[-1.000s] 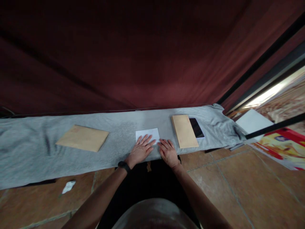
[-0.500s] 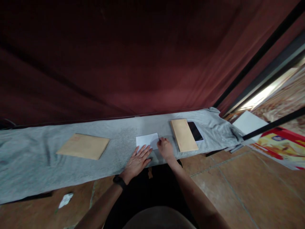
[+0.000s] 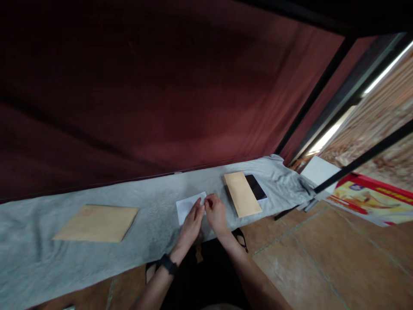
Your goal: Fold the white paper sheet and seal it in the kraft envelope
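Right hand point(image 3: 216, 214), fingers curled in and fingertips bunched at the far right corner of the white paper point(image 3: 185, 210); how tight that grip is, and whether it has hold of the corner, I cannot tell! Left hand point(image 3: 192, 224) right beside it, fingers fairly straight and lying over the paper's right part, its thumb side meeting the right fingertips; whether this grip pinches anything, I cannot tell either. The paper sits in front of the person on the grey-clothed worktop point(image 3: 155, 202), its far edge slanting up to the right, its long axis seemingly left to right, with the near right part hidden.

Out to the containers: right kraft envelope point(image 3: 242, 194), lengthwise away from the person, far end leaning left, overlapping a dark-screened smartphone point(image 3: 257, 188). Over on the left, the left kraft envelope point(image 3: 97, 224) lies flat, lengthwise side to side. Contents of both? Cannot be seen!
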{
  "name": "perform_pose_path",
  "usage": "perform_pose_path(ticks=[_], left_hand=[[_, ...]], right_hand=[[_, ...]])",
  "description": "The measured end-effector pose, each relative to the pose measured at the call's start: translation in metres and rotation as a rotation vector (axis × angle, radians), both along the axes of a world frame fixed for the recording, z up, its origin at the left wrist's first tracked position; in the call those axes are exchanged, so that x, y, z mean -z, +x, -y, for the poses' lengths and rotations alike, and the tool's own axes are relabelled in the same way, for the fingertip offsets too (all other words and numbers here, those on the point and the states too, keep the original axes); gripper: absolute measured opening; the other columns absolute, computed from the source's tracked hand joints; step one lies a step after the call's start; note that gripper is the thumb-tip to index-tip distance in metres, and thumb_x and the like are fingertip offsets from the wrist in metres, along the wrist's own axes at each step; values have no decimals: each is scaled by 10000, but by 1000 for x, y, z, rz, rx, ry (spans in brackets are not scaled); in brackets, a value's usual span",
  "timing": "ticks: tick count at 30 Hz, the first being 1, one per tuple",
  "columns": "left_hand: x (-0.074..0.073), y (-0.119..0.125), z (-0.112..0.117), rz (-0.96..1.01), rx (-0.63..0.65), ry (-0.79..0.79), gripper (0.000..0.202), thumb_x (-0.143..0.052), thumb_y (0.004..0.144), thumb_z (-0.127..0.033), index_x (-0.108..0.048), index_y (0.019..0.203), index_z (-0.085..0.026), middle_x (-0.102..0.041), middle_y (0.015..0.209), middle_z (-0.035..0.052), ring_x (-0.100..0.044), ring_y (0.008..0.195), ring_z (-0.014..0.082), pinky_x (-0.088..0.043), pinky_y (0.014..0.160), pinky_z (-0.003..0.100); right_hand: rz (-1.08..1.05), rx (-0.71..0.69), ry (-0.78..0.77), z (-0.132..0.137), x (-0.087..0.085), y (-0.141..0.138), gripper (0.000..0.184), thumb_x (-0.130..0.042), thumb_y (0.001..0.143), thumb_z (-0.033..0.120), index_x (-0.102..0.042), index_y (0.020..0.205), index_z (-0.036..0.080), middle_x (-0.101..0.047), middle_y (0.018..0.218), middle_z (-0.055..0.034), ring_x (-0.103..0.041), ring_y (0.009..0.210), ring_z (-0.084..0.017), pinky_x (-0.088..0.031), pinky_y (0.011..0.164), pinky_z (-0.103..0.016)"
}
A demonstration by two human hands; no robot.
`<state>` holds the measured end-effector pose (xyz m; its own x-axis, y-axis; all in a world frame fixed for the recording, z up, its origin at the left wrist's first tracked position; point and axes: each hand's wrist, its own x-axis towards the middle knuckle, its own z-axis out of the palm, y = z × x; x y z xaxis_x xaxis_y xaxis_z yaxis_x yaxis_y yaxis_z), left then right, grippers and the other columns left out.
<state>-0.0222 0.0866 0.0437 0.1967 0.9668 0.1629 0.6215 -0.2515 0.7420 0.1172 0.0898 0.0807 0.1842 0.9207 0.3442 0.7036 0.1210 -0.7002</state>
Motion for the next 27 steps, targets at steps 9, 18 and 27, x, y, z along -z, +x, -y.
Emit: perform_pose_path(ticks=[9, 18, 27], left_hand=[[40, -10, 9, -115, -70, 89, 490, -390, 971, -257, -481, 1437, -135, -488, 1515, 156, -435, 1425, 253, -384, 1179, 471], [28, -8, 17, 86, -104, -13, 426, -406, 981, -331, -579, 1346, -196, -518, 1500, 97, -447, 1414, 208, -308, 1218, 446], [-62, 17, -1, 911, -317, -272, 376, -718, 746, -441, -682, 1015, -181, -746, 1014, 63, -699, 923, 198, -538, 844, 303]], right_hand=[[169, 92, -264, 12, 48, 11, 175, -577, 913, 223, -647, 1068, 181, -734, 963, -112, -710, 887, -234, -519, 799, -293], [-21, 69, -302, -3, 30, 6, 93, -557, 861, 171, -648, 865, 189, -744, 869, -101, -724, 834, -225, -537, 748, -294], [155, -211, -24, 38, -31, -35, 183, -538, 910, 153, -597, 1075, 204, -702, 991, -68, -677, 925, -218, -530, 844, -322]])
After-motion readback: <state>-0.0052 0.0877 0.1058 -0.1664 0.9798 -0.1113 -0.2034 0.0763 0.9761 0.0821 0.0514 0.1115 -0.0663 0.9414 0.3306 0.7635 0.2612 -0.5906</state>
